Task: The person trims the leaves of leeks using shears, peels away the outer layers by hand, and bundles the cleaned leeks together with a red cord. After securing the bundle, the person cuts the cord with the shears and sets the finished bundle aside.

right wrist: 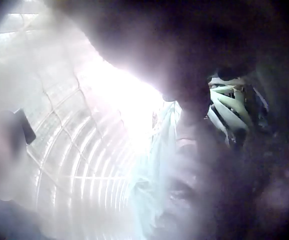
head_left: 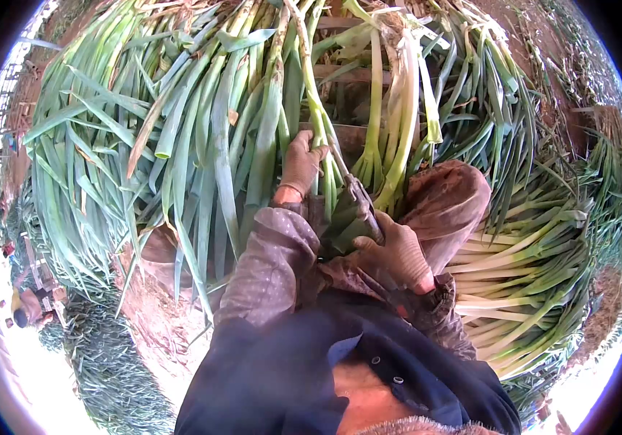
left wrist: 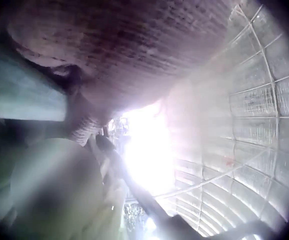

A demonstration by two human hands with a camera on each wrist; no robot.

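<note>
In the head view my gloved left hand [head_left: 301,165] grips a thin green leek [head_left: 316,109] by its stalk, thumb across it. The ribbed glove [left wrist: 134,55] fills the top of the left wrist view, with a blurred green leaf [left wrist: 24,95] beside it. My gloved right hand [head_left: 399,255] curls round a long dark tool [head_left: 363,205], whose far end lies against the lower part of that leek; its exact shape is unclear. The right wrist view is mostly dark and blurred, with some leeks [right wrist: 229,107] showing past the hand.
Long leeks [head_left: 202,123] heap across the front and left. Several pale-stemmed leeks [head_left: 390,101] stand upright between the knees. More leeks [head_left: 521,283] lie stacked at the right, beside the bent knee [head_left: 448,203]. A ribbed translucent cover [left wrist: 269,115] arches overhead.
</note>
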